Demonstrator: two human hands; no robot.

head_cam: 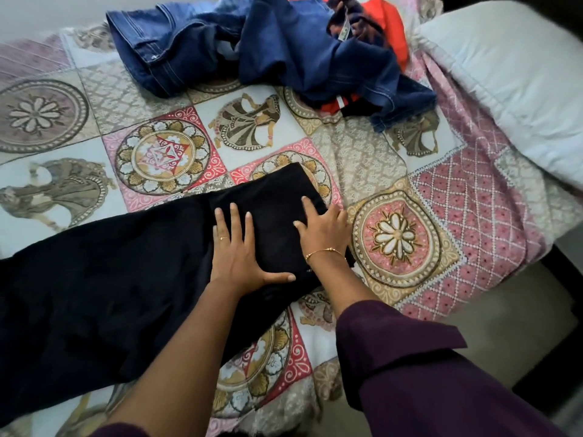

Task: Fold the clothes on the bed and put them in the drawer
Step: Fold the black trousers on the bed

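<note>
At the far left the black garment (94,279) ran off the edge of view, spread long and flat across the patterned bedsheet (164,152), which was printed in squares of medallions and dancing figures. Toward its right end the dark cloth was doubled over on itself into a thicker, squarish fold, and that was where both hands were. The left hand (236,247) lay palm down on the near-left part of that fold, fingers straight and slightly spread, the thumb stretched out to the right along the near edge, a thin ring on one finger; it pressed flat and gripped nothing. Just beside it the right hand (325,230) rested on the fold's right edge, a slim gold bracelet at the wrist and a dark purple sleeve (410,373) pushed up the forearm. Its index finger and thumb lay straight on the cloth, while the outer fingers bent down over the edge, though I could not tell whether they had hold of the fabric or only lay against it. Farther back, well apart from the hands, a rumpled heap of blue jeans (252,48) sat unfolded, with an orange garment (388,23) showing behind and under it on the right. At the far right a white pillow (511,67) lay along the side of the bed.
</note>
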